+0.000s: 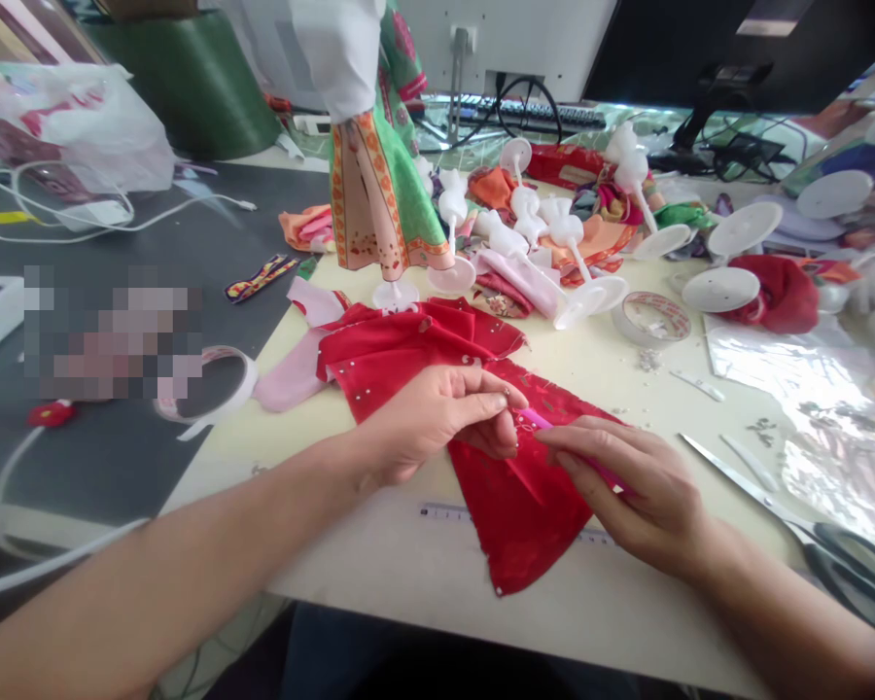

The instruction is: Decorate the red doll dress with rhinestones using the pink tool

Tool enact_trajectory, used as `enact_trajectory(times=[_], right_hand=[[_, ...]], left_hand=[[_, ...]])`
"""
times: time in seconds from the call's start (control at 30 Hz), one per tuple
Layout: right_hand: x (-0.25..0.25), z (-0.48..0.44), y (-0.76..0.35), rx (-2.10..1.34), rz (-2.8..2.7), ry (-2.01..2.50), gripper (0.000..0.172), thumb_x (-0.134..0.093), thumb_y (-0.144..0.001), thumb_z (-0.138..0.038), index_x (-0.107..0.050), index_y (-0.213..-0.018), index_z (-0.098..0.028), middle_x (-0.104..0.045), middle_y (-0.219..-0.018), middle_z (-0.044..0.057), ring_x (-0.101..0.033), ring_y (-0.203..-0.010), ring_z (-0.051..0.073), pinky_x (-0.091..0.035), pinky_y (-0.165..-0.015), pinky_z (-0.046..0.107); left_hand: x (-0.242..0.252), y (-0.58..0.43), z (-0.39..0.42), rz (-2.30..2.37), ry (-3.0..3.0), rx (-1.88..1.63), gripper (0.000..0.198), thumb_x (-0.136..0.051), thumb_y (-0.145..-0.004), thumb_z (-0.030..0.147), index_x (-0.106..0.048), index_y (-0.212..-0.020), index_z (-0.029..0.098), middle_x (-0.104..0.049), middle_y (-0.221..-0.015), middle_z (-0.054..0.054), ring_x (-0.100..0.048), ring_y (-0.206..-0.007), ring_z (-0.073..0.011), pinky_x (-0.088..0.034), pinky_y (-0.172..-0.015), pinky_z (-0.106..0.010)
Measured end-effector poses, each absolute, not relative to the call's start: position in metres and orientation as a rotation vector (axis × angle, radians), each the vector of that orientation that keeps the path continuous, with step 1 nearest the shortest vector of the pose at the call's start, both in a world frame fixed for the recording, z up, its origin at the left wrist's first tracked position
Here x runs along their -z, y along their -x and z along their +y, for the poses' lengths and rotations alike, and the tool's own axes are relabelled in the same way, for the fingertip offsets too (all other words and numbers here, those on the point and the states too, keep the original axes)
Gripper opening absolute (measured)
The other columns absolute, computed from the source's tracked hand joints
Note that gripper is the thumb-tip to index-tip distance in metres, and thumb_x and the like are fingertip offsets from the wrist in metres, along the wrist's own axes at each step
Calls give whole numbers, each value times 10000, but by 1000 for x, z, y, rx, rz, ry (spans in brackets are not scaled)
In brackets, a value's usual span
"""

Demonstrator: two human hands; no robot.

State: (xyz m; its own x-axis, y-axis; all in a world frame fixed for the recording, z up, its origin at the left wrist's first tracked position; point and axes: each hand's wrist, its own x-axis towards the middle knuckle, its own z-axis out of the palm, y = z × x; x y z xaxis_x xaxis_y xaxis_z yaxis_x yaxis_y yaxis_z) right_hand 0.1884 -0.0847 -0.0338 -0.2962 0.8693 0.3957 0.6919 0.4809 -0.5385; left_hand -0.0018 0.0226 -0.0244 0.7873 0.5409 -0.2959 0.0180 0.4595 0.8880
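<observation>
The left hand's [444, 418] thumb and forefinger are drawn in to a narrow pinch, with a tiny piece [508, 393] at their tips, too small to identify. Just to the right of that pinch and a little nearer the body lies the front end of a slim pink tool [537, 420], its long axis running slantwise, from the left fingertips back down and rightward into the right hand [634, 476]. The right thumb and fingers are closed around the tool, so the right hand is the nearer to its body, while the left is the nearer to its tip; whether that tip touches the left fingers I cannot tell. Directly under both sets of fingers lies red cloth [532, 525], spreading toward the body in a broad flap, with the ruler [444, 511] partly beneath it. Right of the right fingers, well apart from them, the scissors [748, 486] lie with blades slanting back toward the cloth. Beyond the fingers and to their right sits a tape roll [652, 319] on its side face; farther off, straight ahead and slightly left, a clothed figure [394, 204] stands upright on its white base [396, 295].
</observation>
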Motion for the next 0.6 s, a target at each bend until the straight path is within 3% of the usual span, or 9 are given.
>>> enact_trajectory(times=[0.17, 0.6], right_hand=[[35, -85, -189, -332, -2077, 1272, 293, -469, -874, -102, -570, -1138, -182, -615, -829, 47, -570, -684, 117, -477, -586, 236], [36, -86, -189, -203, -2179, 1258, 264, -497, -861, -92, -566, -1107, -158, -632, -859, 51, -577, -722, 123, -469, -626, 241]], left_hand=[[24, 3, 23, 593, -1068, -382, 182, -452, -849, 129, -630, -811, 129, -637, -650, -10, -635, -632, -113, -514, -680, -260], [23, -1, 17, 612, -1310, -246, 154, -525, -850, 148, -667, -898, 116, -669, -706, -27, -632, -718, -118, -503, -762, -269]])
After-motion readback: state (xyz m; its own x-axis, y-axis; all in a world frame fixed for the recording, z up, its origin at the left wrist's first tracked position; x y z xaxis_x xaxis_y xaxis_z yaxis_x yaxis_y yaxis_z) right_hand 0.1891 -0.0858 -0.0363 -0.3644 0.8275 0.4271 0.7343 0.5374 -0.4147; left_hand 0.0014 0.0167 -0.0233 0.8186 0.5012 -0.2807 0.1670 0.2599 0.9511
